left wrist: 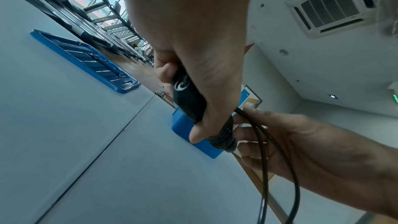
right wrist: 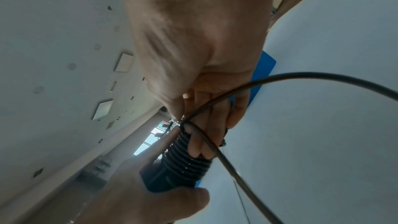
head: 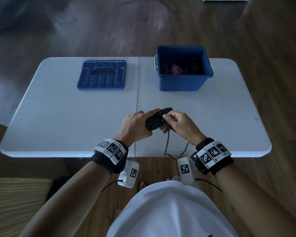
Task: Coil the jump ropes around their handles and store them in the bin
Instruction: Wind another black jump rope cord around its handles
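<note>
Two hands hold one black jump rope [head: 158, 119] above the worktop [head: 58, 117]. The left hand [head: 135, 124] grips its handles, and the right hand [head: 179, 123] pinches the loose cord beside them. Far beyond the right hand sits the blue bin [head: 181, 81].

From my head view, the contents of the bin [head: 184, 82] are too dark to identify beyond one pink item [head: 176, 70]. The left hand [head: 135, 125] covers the lower end of the black handles [head: 158, 118], so I cannot count them. The loose rope [head: 167, 142] drops past the near edge of the surface [head: 58, 117]; its end is hidden. The right wrist view cuts the rope off at the frame edges.
</note>
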